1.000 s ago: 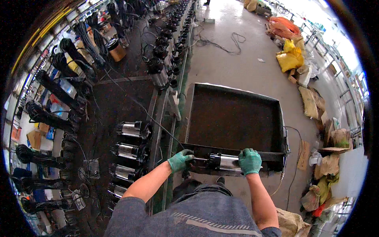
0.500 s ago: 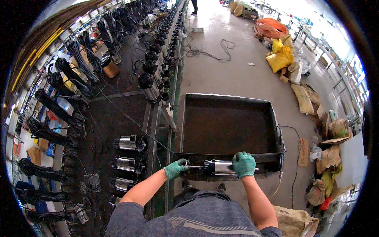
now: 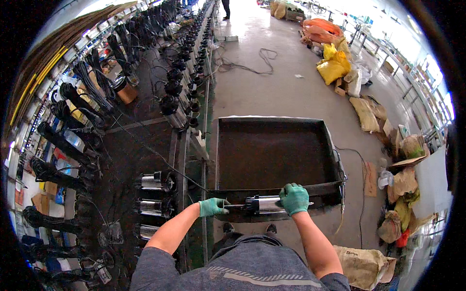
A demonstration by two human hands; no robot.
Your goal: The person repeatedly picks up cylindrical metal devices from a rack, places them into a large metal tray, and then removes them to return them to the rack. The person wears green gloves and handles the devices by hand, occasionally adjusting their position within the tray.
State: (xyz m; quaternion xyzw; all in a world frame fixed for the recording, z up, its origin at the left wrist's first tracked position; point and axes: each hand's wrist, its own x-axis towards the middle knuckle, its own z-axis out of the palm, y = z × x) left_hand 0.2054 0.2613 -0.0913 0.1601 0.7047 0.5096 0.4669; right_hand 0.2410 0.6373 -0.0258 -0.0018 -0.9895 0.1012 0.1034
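Note:
A shiny steel motor cylinder (image 3: pixel 264 204) with a black end on its left lies sideways on the dark ledge along the near side of a large shallow metal tray (image 3: pixel 272 155). My right hand (image 3: pixel 294 199), in a green glove, is wrapped over the cylinder's right part from above. A thin metal rod (image 3: pixel 235 206) runs from the black end to the left. My left hand (image 3: pixel 212 207), also gloved in green, is closed round the rod's outer end. Whether that rod is a shaft or a tool, I cannot tell.
To the left, a dark bench (image 3: pixel 131 155) carries several steel cylinders (image 3: pixel 151 206) and black cable coils (image 3: pixel 63 138). A loose cable (image 3: pixel 160 157) crosses toward the tray. Sacks (image 3: pixel 364 114) line the right side; another sack (image 3: pixel 361 266) is near my right elbow. A person (image 3: pixel 226 8) stands far off.
The whole view has shifted slightly, with the scene sliding left. My left hand has turned a little on the rod, and the right hand stays on the cylinder.

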